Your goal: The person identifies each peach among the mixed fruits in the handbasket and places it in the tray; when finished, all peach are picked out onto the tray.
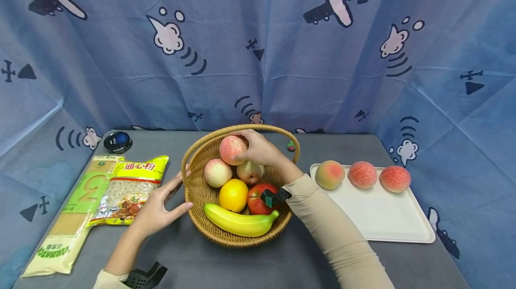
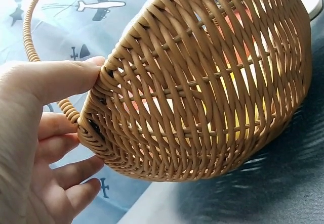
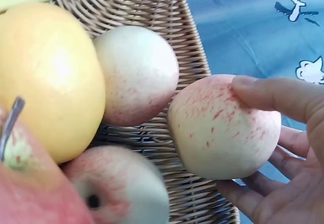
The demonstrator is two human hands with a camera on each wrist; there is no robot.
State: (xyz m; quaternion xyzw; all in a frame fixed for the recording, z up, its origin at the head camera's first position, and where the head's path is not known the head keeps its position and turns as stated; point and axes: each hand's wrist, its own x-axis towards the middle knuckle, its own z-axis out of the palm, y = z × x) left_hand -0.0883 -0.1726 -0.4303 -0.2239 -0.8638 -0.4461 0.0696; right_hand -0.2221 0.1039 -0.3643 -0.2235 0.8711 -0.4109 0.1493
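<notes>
The right hand [image 1: 260,150] grips a pink-speckled peach [image 1: 232,149] with thumb and curled fingers, holding it just above the far inner side of the wicker basket [image 1: 238,230], under the arch of the basket handle [image 1: 242,127]. Below this hand, inside the basket, lie a pale peach [image 1: 217,172], a pear-like fruit [image 1: 250,172], an orange [image 1: 233,195], a red apple [image 1: 258,199] and, nearest the person, a banana [image 1: 239,222]. The left hand [image 1: 159,208] rests open against the outside of the basket's left wall, thumb touching the rim and straight fingers spread beside the weave. Just left of that hand, on the grey tabletop [image 1: 242,266], lie a yellow macaroni packet [image 1: 129,190] and a long noodle packet [image 1: 68,222], with a dark round tin [image 1: 118,142] farther away. Well to the right of the right hand, a white tray [image 1: 383,222] carries three more peaches [image 1: 363,174] in a row along its far edge
</notes>
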